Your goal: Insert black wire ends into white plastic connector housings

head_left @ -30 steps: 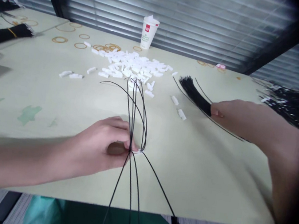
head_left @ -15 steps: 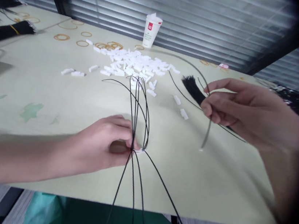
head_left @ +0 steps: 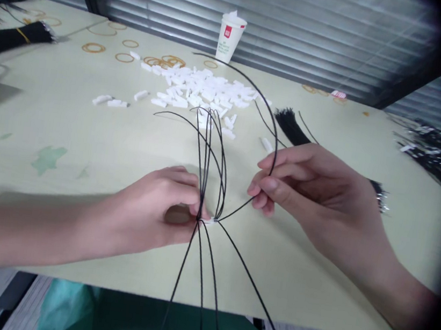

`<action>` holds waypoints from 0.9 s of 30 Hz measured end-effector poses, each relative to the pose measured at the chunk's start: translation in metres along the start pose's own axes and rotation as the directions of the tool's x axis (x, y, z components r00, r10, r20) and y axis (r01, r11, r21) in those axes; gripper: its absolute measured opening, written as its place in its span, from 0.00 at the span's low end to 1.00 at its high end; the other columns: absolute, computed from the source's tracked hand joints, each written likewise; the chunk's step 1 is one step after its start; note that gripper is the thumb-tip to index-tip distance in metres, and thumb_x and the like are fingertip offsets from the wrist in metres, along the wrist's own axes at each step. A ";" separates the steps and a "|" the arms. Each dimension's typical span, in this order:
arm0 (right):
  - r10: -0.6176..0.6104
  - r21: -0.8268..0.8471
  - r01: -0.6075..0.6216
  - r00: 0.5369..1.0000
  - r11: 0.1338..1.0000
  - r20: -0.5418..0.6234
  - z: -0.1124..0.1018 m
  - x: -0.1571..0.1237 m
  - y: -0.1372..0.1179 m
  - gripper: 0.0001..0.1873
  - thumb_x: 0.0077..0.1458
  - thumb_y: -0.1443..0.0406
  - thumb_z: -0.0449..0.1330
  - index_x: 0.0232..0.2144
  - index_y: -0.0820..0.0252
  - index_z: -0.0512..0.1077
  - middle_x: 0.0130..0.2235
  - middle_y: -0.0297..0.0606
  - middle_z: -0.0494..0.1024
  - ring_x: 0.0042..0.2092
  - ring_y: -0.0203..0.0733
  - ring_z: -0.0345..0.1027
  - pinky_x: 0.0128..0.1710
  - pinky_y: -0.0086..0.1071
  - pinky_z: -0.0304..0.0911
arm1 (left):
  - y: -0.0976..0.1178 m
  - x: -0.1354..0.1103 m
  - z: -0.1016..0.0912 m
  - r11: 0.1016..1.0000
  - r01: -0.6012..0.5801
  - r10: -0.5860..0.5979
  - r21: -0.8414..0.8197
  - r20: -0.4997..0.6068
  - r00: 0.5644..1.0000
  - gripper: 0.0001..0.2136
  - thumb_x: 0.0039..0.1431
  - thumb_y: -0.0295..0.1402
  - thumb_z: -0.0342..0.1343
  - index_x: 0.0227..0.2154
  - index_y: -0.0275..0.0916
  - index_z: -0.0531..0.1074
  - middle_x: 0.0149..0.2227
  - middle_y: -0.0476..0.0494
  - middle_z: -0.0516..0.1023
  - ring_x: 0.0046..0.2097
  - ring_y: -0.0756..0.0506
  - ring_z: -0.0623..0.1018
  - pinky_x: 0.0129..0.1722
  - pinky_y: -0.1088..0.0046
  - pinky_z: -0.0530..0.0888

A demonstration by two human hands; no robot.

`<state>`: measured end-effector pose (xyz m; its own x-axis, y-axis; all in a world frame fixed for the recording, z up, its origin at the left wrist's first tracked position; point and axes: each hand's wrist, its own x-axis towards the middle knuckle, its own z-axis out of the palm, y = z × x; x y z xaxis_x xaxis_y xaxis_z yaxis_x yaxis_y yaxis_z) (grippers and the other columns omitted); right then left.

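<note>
While the left hand [head_left: 153, 213] rests on the pale desk [head_left: 66, 128] near its front edge, its fingers are pinched tight on a small white connector [head_left: 210, 221], where a fan of thin black wires [head_left: 208, 147] meets. From that pinch the wires run both ways along a near-to-far axis: several loop upward and away toward the far side of the desk, while others trail down over the front edge and out of view. The right hand [head_left: 314, 191] hovers just right of the connector, thumb and fingers closed narrowly on a single black wire [head_left: 276, 140]. This wire arches high, curving back over the desk to the left, and its lower end slants down-left to the connector. Behind the loops lies a scattered heap of white connectors [head_left: 198, 89], with a paper cup [head_left: 229, 37] standing upright beyond it near the blinds. A bundle of black wires [head_left: 292, 131] lies on the desk behind the right hand, slanting from far-left to near-right. Rubber bands [head_left: 93, 47] lie at the far left.
</note>
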<state>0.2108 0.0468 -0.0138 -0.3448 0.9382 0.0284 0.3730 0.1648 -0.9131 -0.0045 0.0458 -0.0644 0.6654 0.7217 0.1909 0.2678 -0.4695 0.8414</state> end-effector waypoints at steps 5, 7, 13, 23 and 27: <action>-0.019 0.003 0.019 0.999 1.000 -0.032 0.001 -0.002 -0.001 0.06 0.53 0.67 0.58 0.35 0.55 0.67 0.29 0.31 0.76 0.27 0.33 0.70 0.25 0.28 0.69 | 0.000 0.000 0.001 1.000 -0.002 0.002 0.006 -0.003 1.000 0.06 0.51 0.22 0.55 0.30 0.36 0.74 0.31 0.46 0.75 0.37 0.48 0.72 0.34 0.73 0.71; -0.021 0.009 0.022 0.999 1.000 -0.045 0.002 -0.002 -0.001 0.06 0.53 0.69 0.58 0.35 0.55 0.67 0.29 0.32 0.75 0.27 0.33 0.70 0.26 0.28 0.69 | -0.001 0.000 0.000 1.000 -0.008 0.008 0.008 -0.006 1.000 0.06 0.51 0.22 0.55 0.30 0.37 0.74 0.31 0.46 0.75 0.37 0.48 0.72 0.35 0.73 0.71; -0.040 0.043 0.040 0.999 0.998 -0.001 0.004 -0.002 -0.001 0.08 0.52 0.68 0.59 0.37 0.55 0.67 0.31 0.31 0.75 0.28 0.32 0.70 0.27 0.27 0.70 | 0.000 0.002 -0.001 0.999 -0.015 0.015 0.029 0.003 1.000 0.06 0.50 0.22 0.56 0.30 0.37 0.74 0.31 0.46 0.75 0.37 0.47 0.73 0.35 0.72 0.71; -0.061 0.059 0.053 0.988 0.997 0.143 0.018 -0.011 0.007 0.12 0.50 0.72 0.60 0.37 0.55 0.66 0.35 0.30 0.74 0.38 0.32 0.71 0.39 0.28 0.69 | -0.002 0.002 -0.001 0.999 -0.034 0.033 0.038 0.016 0.999 0.06 0.50 0.21 0.55 0.30 0.36 0.73 0.32 0.46 0.74 0.37 0.47 0.72 0.37 0.72 0.71; -0.066 -0.028 0.071 0.985 0.997 0.162 0.022 -0.014 0.013 0.09 0.51 0.70 0.60 0.35 0.55 0.66 0.35 0.31 0.73 0.37 0.34 0.69 0.39 0.31 0.68 | -0.001 0.001 -0.001 0.999 -0.032 0.031 0.033 0.017 0.999 0.06 0.49 0.20 0.55 0.29 0.36 0.72 0.31 0.46 0.74 0.37 0.48 0.72 0.36 0.72 0.70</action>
<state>0.2013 0.0292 -0.0352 -0.5032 0.8639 0.0224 0.3713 0.2396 -0.8970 -0.0046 0.0478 -0.0651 0.6851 0.6980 0.2084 0.2691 -0.5084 0.8180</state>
